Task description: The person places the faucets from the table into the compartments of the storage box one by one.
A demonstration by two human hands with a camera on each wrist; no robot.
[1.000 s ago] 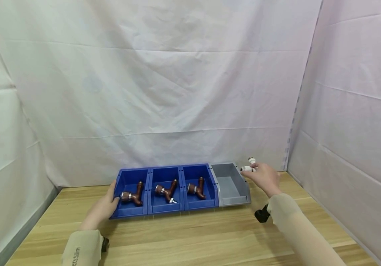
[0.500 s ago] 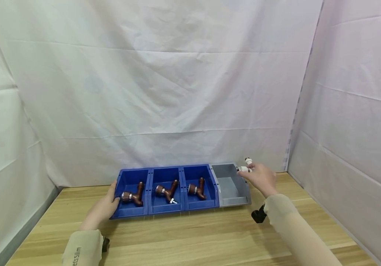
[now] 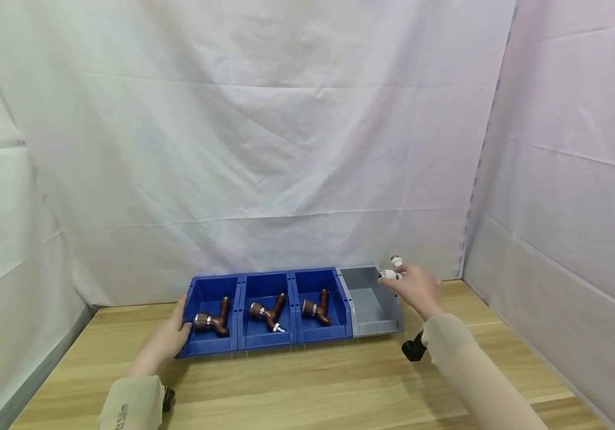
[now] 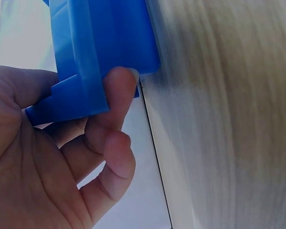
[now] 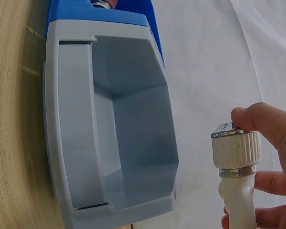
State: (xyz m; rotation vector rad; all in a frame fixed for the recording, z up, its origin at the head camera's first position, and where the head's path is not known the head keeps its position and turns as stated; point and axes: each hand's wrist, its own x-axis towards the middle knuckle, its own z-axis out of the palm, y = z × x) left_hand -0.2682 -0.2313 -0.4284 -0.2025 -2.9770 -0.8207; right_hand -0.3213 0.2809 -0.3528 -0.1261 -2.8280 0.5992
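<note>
My right hand (image 3: 419, 289) grips a white faucet (image 5: 236, 152) with a ribbed knob and chrome rings, thumb on the knob's end. It is held above the right rim of the grey bin (image 3: 374, 327); the bin has nothing in it. My left hand (image 3: 165, 335) holds the outer side wall of the leftmost blue bin (image 3: 205, 343), with thumb and fingers on either side of that wall in the left wrist view. One brown faucet lies in each blue bin: a left one (image 3: 220, 322), a middle one (image 3: 270, 313) with a metal nozzle, and a right one (image 3: 320, 309).
The bins stand side by side in a row on a wooden table (image 3: 286, 388). A white cloth (image 3: 264, 149) hangs close behind them, and another white cloth wall (image 3: 571, 209) rises on the right. A black wrist-camera mount (image 3: 414, 349) sits under my right wrist.
My right hand has moved a little left with the white faucet, from beside the grey bin to over its right rim. My left hand keeps its hold on the blue bin.
</note>
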